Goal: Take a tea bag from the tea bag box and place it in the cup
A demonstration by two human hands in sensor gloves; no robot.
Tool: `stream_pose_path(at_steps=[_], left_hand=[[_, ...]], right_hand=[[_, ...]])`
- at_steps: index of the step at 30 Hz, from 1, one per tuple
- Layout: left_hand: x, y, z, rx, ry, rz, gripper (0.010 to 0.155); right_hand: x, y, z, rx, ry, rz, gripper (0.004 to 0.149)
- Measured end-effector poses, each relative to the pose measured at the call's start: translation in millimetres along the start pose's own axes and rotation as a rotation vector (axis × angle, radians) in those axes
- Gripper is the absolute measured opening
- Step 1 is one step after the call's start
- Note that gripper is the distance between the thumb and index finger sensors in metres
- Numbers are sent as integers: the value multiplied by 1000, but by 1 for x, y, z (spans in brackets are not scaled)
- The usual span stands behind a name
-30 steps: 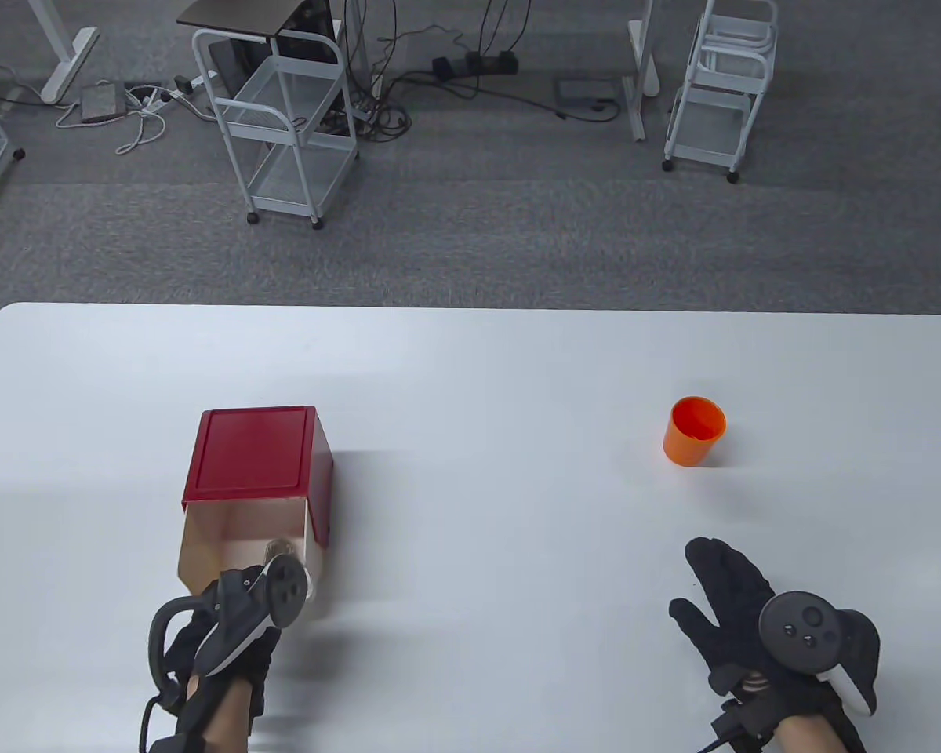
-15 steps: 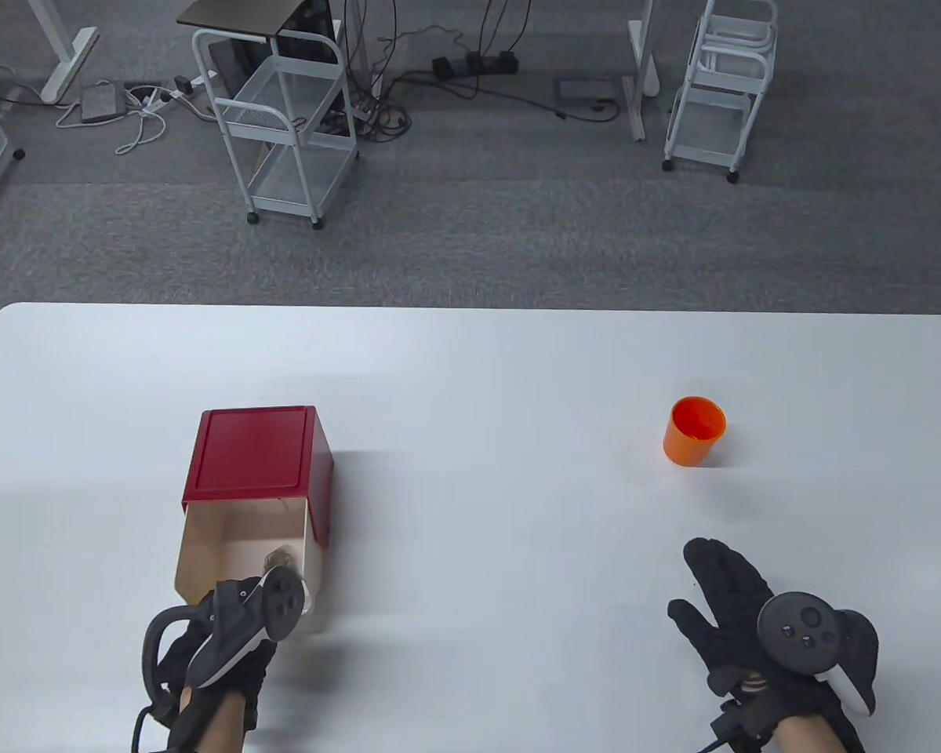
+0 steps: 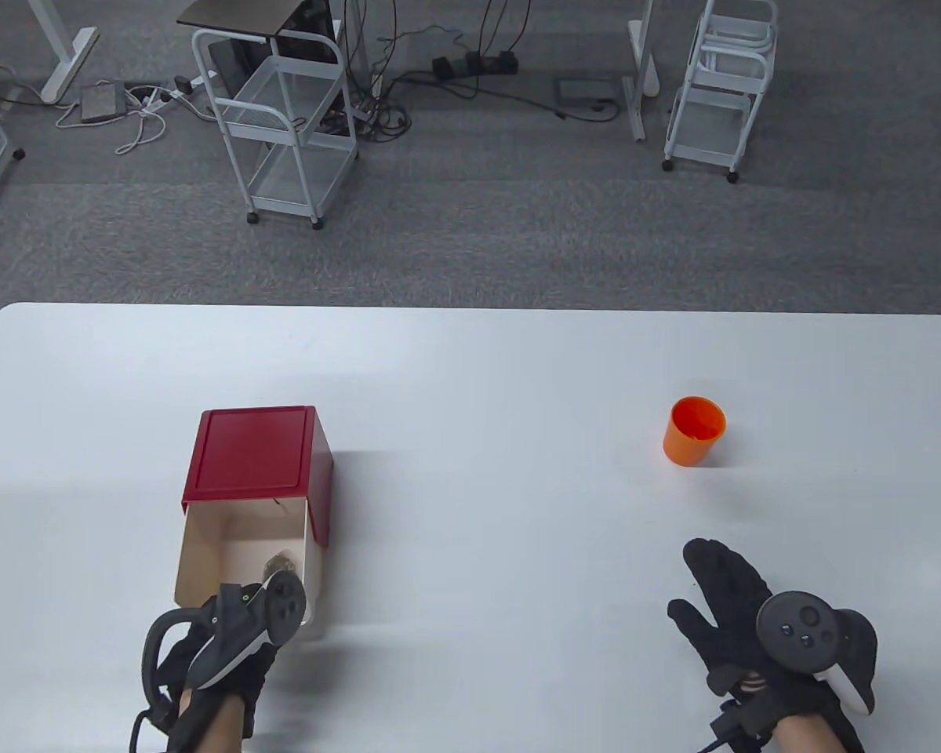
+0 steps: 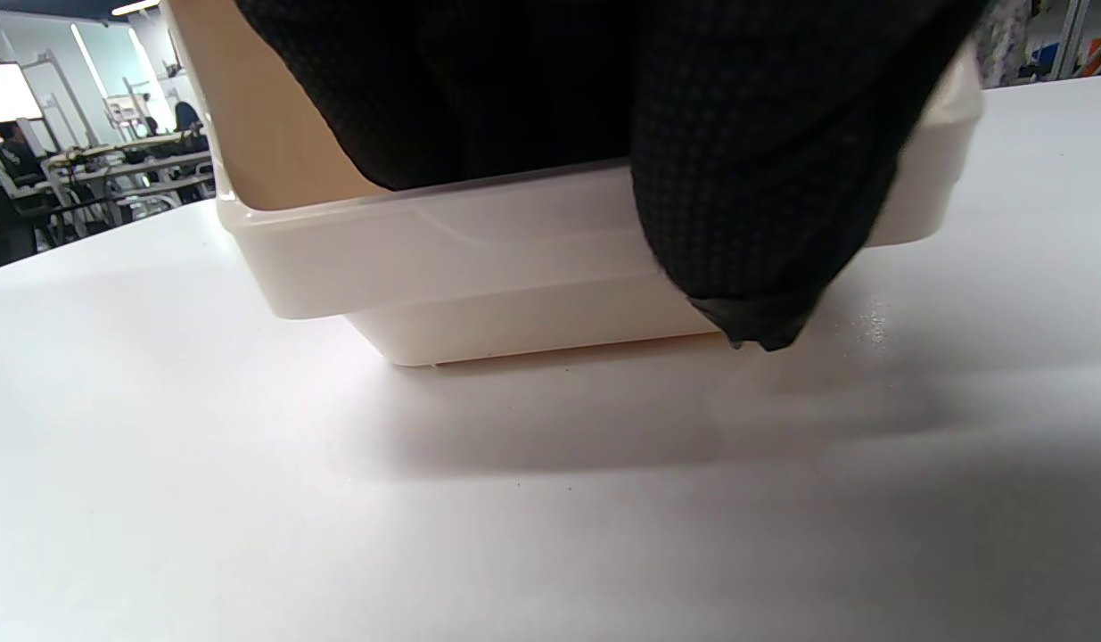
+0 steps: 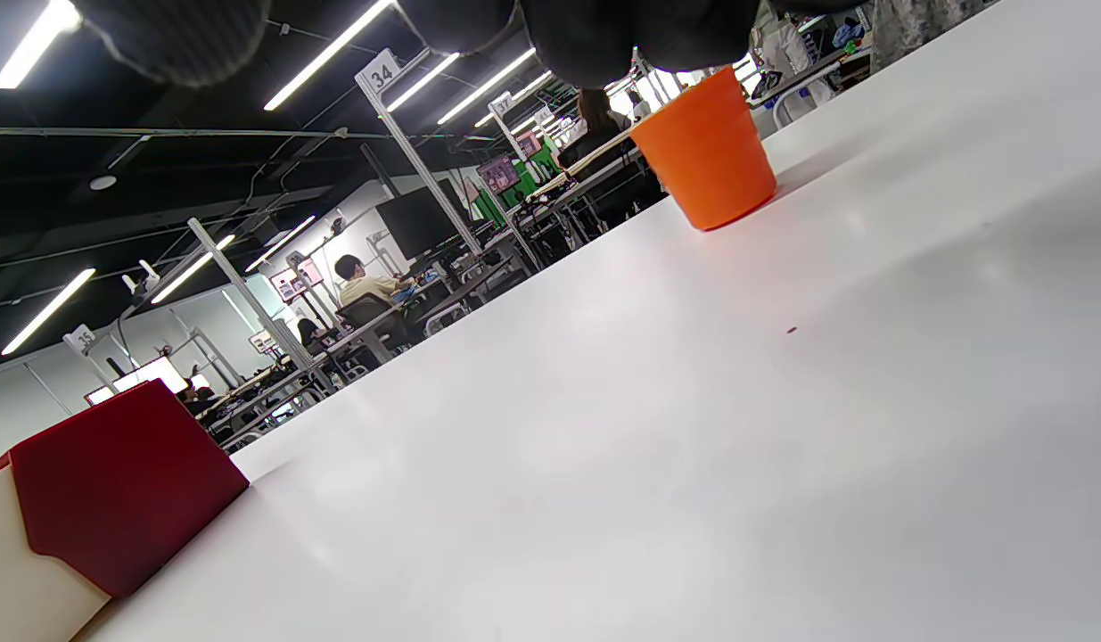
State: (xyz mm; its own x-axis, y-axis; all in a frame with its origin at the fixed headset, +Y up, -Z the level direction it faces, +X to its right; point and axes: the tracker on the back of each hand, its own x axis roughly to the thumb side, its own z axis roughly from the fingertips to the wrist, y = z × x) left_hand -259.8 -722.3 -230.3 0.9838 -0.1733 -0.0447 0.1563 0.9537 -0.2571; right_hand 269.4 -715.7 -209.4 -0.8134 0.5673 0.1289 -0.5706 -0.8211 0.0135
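- The left hand (image 3: 219, 651), in a black glove, gripped the near front lip of the cream drawer (image 3: 239, 553); its fingers (image 4: 764, 178) curled over the rim, thumb on the outside.
- The drawer stood pulled out toward the near edge from the red tea bag box (image 3: 255, 455), on the left of the white table (image 3: 478, 376).
- A small brownish tea bag (image 3: 280, 561) lay inside the drawer, just beyond the left hand.
- The right hand (image 3: 761, 627) rested flat on the table at the near right, fingers spread, holding nothing.
- The orange cup (image 3: 695, 431) stood upright beyond the right hand, well apart from the box.
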Motion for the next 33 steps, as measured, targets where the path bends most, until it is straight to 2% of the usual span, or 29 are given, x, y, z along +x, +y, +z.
stream_pose_path(at_steps=[3, 9, 14, 22, 25, 33], left_hand=[[-4, 6, 3, -23, 10, 30, 52], [-23, 28, 11, -2, 31, 157, 51], [-32, 39, 8, 76, 127, 224, 47], [-13, 32, -20, 73, 258, 229, 52], [-6, 25, -32, 29, 304, 225, 53], [5, 8, -50, -35, 319, 136, 49]], right_hand=[[0, 0, 0, 2, -1, 1, 74], [1, 0, 0, -2, -10, 2, 74], [1, 0, -1, -4, -12, 1, 74], [0, 0, 0, -4, -2, -1, 74], [0, 0, 0, -6, -1, -3, 74], [0, 0, -1, -3, -2, -1, 74]])
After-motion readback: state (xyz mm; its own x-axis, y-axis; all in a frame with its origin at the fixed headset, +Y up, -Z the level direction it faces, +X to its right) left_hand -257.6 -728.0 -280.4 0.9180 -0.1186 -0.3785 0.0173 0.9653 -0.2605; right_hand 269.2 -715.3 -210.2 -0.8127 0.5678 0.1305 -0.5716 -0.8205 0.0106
